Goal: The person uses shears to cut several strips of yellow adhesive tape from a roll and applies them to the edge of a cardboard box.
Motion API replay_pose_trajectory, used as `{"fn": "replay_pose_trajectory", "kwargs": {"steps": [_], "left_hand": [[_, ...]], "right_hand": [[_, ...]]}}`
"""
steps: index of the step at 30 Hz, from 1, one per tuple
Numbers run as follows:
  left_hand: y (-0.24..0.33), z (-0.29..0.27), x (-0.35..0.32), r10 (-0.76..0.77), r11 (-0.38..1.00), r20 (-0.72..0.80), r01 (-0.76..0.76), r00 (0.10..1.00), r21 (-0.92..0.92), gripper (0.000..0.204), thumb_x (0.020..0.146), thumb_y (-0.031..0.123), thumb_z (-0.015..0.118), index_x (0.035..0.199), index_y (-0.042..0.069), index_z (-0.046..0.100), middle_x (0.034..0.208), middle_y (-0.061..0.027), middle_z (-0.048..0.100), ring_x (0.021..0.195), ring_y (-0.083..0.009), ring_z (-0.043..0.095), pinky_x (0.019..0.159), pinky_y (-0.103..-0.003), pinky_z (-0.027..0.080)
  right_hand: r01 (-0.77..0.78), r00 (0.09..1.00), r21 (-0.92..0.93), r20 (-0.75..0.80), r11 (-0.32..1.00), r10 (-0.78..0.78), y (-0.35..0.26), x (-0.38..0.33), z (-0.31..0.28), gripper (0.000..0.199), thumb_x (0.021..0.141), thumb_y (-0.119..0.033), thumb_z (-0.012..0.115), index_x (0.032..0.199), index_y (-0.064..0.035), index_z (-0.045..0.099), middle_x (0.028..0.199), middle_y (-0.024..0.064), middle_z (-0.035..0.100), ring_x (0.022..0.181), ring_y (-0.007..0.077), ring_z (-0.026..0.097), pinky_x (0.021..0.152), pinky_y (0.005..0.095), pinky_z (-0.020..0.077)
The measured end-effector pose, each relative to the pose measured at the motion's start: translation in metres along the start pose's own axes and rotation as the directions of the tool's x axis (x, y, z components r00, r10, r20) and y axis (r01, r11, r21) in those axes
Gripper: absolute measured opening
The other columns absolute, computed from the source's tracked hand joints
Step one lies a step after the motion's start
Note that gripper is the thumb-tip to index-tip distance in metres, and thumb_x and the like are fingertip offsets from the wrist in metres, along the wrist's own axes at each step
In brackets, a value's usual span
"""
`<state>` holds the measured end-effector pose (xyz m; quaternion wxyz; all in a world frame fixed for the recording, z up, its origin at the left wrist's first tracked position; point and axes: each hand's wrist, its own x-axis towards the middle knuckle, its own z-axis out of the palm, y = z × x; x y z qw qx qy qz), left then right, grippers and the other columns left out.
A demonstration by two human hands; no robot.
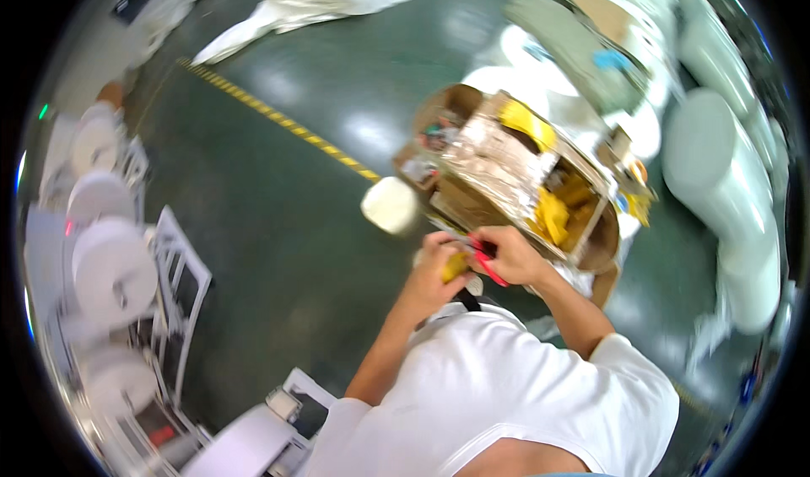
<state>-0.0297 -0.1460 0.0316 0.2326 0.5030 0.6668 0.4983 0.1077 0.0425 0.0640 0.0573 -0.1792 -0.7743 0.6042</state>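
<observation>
Yellow piece: a small yellow object [455, 266] sits in the left hand [439, 262], closed around it just off the near-left corner of the cardboard box [515, 173]; what the object is stays too blurred to tell.
Red tool: the right hand [515, 256] is clamped on a red-handled tool [488, 266], probably scissors or a cutter, whose end meets the yellow piece.
Hands: close together, touching or nearly so, both gripping, held above the dark green floor [278, 224] in front of the person's white shirt [506, 376].
Box: open and tilted in the view, lined with crumpled clear wrap, with more yellow pieces [553, 215] lying along its near edge and another at its far edge.
White roll: a small white roll [390, 204] stands on the floor just beside the box's left corner, apart from both hands.
Surroundings: large white rolls on racks [110, 266] along the left edge of the floor, tall wrapped white rolls [726, 199] at the right, a yellow-and-black floor line [278, 118] running toward the box.
Step in hand: by my reading, the tool is being worked against the held yellow piece, cutting or trimming it.
Next move calls for: a steady left grip, fingers kept clear of the blade, and a controlled squeeze of the right hand.
</observation>
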Motion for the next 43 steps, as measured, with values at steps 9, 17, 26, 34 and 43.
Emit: {"fn": "replay_pose_trajectory", "kwargs": {"steps": [9, 17, 26, 34, 43], "left_hand": [[-0.101, 0.031, 0.028, -0.306, 0.915, 0.063, 0.312, 0.950, -0.255, 0.101, 0.094, 0.002, 0.087, 0.170, 0.004, 0.021, 0.147, -0.0195, 0.053, 0.110, -0.0264, 0.075, 0.089, -0.037, 0.065], [-0.179, 0.019, 0.097, -0.425, 0.894, -0.106, 0.399, 0.899, -0.203, 0.093, 0.095, 0.015, 0.087, 0.167, 0.001, 0.030, 0.139, -0.0211, 0.060, 0.114, -0.0330, 0.068, 0.094, -0.045, 0.058], [-0.216, 0.008, 0.093, -0.409, 0.909, -0.055, 0.402, 0.911, -0.107, 0.087, 0.096, 0.022, 0.087, 0.164, 0.000, 0.039, 0.140, -0.0193, 0.060, 0.120, -0.0351, 0.065, 0.104, -0.046, 0.054], [-0.213, -0.029, 0.030, -0.481, 0.865, 0.048, 0.483, 0.875, -0.137, 0.051, 0.105, 0.027, 0.077, 0.145, -0.001, 0.062, 0.136, -0.0186, 0.062, 0.124, -0.0357, 0.066, 0.108, -0.044, 0.053], [-0.247, -0.026, -0.001, -0.375, 0.926, 0.057, 0.377, 0.925, -0.027, 0.033, 0.114, 0.022, 0.067, 0.137, -0.002, 0.063, 0.134, -0.0117, 0.055, 0.107, -0.0192, 0.071, 0.079, -0.034, 0.070]], "right_hand": [[-0.231, 0.966, -0.143, -0.155, 0.962, 0.209, 0.091, 0.070, -0.039, 0.029, 0.088, -0.021, 0.083, 0.105, 0.0034, 0.078, 0.089, 0.0216, 0.078, 0.077, 0.0266, 0.074, 0.075, 0.0414, 0.0584], [-0.263, 0.939, -0.348, -0.308, 0.900, 0.155, 0.162, 0.200, -0.049, 0.033, 0.094, -0.032, 0.078, 0.106, -0.0016, 0.083, 0.098, 0.0271, 0.080, 0.090, 0.0460, 0.078, 0.080, 0.0540, 0.0594], [-0.400, 0.802, -0.435, -0.593, 0.807, 0.077, 0.168, 0.212, -0.027, 0.040, 0.095, -0.040, 0.084, 0.102, -0.0008, 0.081, 0.092, 0.0264, 0.078, 0.090, 0.0468, 0.078, 0.080, 0.0545, 0.0597], [-0.634, 0.725, -0.285, 0.103, 0.719, 0.681, 0.107, 0.077, -0.015, 0.098, 0.096, -0.089, 0.063, 0.115, 0.0075, 0.071, 0.108, 0.0269, 0.077, 0.104, 0.0397, 0.076, 0.093, 0.0481, 0.0571], [-0.476, 0.665, -0.469, 0.362, 0.744, 0.653, 0.128, 0.119, 0.031, 0.103, 0.094, -0.097, 0.053, 0.128, -0.0014, 0.068, 0.124, 0.0264, 0.075, 0.119, 0.0424, 0.072, 0.103, 0.0526, 0.0540]]}}
